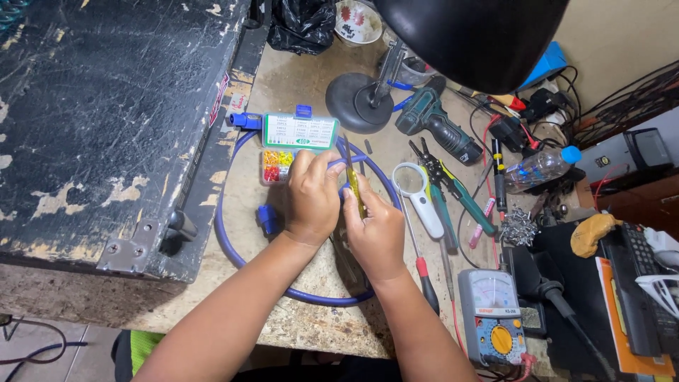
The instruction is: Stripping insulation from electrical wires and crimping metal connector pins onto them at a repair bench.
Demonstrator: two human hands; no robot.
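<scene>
**Hands meeting over a yellow tool**

Left hand (312, 198) pinches something small, hidden, at the tip of a yellow-handled tool (353, 185), apparently a screwdriver. Right hand (378, 233) is closed around its handle. The tool's long axis runs away from the person, above the blue cable (228, 244) on the table (311, 318).

A repair workshop: scarred workbench (311, 297) crowded with cordless drill (438, 126), multimeter (493, 317), pliers (453, 185).

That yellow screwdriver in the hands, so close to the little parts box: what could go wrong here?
1. The left hand hovers right at the open parts box; a nudge might spill its small red and yellow pieces.
2. The screwdriver tip points near the fingers; a slip could jab them.
3. The blue cable loops under both wrists and might snag.
</scene>
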